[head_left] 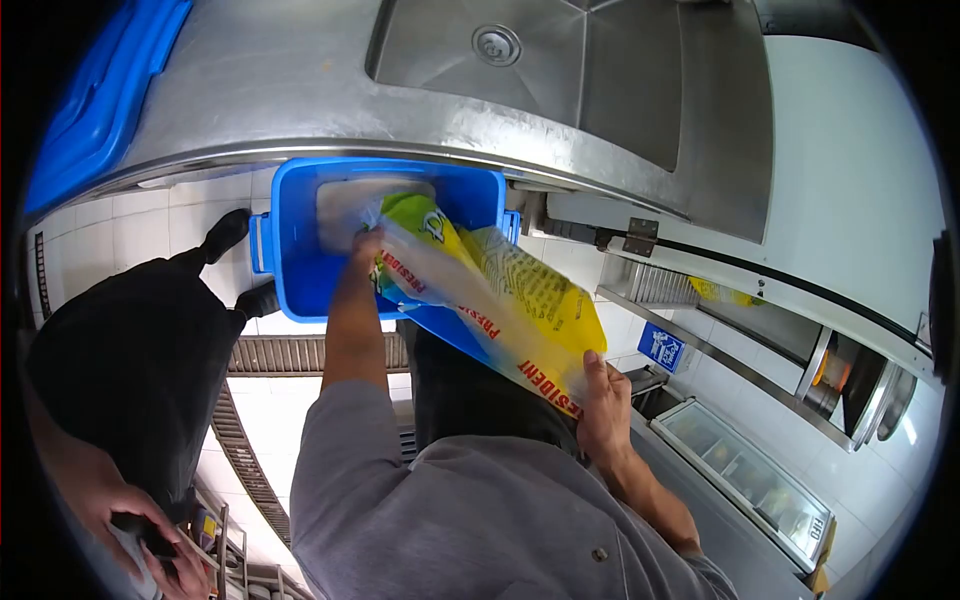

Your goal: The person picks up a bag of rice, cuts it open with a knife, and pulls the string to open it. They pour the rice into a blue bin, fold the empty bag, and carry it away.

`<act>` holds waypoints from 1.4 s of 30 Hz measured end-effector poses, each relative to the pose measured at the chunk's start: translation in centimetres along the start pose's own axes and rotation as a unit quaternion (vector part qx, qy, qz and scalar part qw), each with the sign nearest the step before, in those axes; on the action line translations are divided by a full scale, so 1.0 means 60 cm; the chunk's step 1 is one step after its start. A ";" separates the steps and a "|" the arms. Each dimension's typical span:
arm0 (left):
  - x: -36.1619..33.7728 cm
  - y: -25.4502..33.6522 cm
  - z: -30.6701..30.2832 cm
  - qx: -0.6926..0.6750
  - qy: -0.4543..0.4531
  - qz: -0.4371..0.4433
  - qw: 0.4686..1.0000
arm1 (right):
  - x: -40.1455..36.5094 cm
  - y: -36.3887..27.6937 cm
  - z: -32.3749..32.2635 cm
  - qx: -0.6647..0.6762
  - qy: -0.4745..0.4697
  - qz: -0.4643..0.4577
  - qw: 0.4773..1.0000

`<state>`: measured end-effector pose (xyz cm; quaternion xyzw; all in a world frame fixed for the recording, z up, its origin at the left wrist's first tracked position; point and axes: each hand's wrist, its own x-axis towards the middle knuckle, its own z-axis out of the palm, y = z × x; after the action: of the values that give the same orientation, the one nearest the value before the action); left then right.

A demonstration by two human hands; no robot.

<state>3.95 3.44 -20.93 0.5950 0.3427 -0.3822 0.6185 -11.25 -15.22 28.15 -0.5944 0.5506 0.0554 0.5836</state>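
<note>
A yellow and green plastic bag (pixel 500 300) with red "PRESIDENT" lettering stretches slantwise over a blue bin (pixel 300 240). My left hand (pixel 368 245) grips its upper left end above the bin. At the lower right end, my right hand (pixel 605 400) is closed on the bag, thumb on top. Inside the bin, a pale, flat block-like item (pixel 340 215) shows beside the bag; part of it is hidden.
A steel counter (pixel 250 90) with a sink (pixel 540 60) runs along the top. Blue plastic lids (pixel 100 110) lie upper left. Another person in dark clothes (pixel 130 350) stands at left, holding a dark object. A glass-topped case (pixel 740 480) is at lower right.
</note>
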 end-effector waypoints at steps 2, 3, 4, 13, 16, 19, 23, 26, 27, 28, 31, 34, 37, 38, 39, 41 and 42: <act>0.101 -0.071 0.002 0.203 -0.033 0.056 0.977 | -0.001 0.000 -0.010 0.006 0.004 0.020 1.000; 0.134 -0.096 0.003 0.398 -0.064 0.110 0.909 | -0.001 0.001 -0.014 0.001 0.011 0.019 1.000; 0.002 -0.022 0.036 0.047 0.041 -0.012 0.998 | -0.002 0.002 -0.017 -0.004 0.018 0.017 1.000; -0.001 -0.044 0.009 0.083 0.057 0.058 0.993 | -0.033 -0.049 -0.020 0.071 0.014 0.023 0.997; 0.042 -0.056 -0.024 0.127 0.077 0.094 0.984 | -0.061 -0.084 -0.016 0.085 -0.024 0.004 0.996; -0.098 0.079 -0.014 -0.116 0.038 0.015 0.992 | -0.085 -0.100 -0.016 0.071 -0.064 -0.018 0.995; -0.186 0.158 -0.037 0.118 0.201 0.108 0.966 | -0.089 -0.121 0.008 -0.056 -0.187 -0.055 0.979; -0.431 0.219 -0.017 0.107 0.004 0.391 0.914 | 0.003 -0.050 0.092 -0.028 -0.261 -0.134 0.955; -0.501 0.214 -0.009 0.088 -0.075 0.442 0.890 | 0.033 -0.024 0.130 0.008 -0.226 -0.070 0.971; -0.548 0.210 0.003 0.100 -0.114 0.486 0.861 | 0.074 0.017 0.168 0.078 -0.226 -0.054 0.970; -0.587 0.178 0.016 0.168 -0.159 0.501 0.834 | 0.110 0.064 0.204 0.114 -0.261 -0.003 0.959; -0.582 0.170 0.007 0.258 -0.050 0.474 0.841 | 0.106 0.072 0.211 0.107 -0.410 -0.093 0.901; -0.597 0.201 0.023 0.298 0.027 0.498 0.814 | 0.179 0.090 0.126 -0.178 -0.230 -0.439 0.850; -0.612 0.215 0.033 0.352 0.055 0.519 0.777 | 0.209 0.100 0.089 -0.107 -0.210 -0.347 0.908; -0.626 0.225 0.043 0.403 0.083 0.539 0.735 | 0.247 0.109 0.044 -0.146 -0.133 -0.319 0.927; -0.645 0.232 0.067 0.403 0.130 0.577 0.698 | 0.376 0.190 -0.031 -0.377 0.005 -0.214 0.901; -0.658 0.228 0.071 0.467 0.171 0.540 0.679 | 0.434 0.244 -0.046 -0.414 0.022 -0.195 0.889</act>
<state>-2.82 1.78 20.48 0.9432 -0.1612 0.0157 0.2901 -13.29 -28.47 1.32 -0.8786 0.3635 0.1502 0.2708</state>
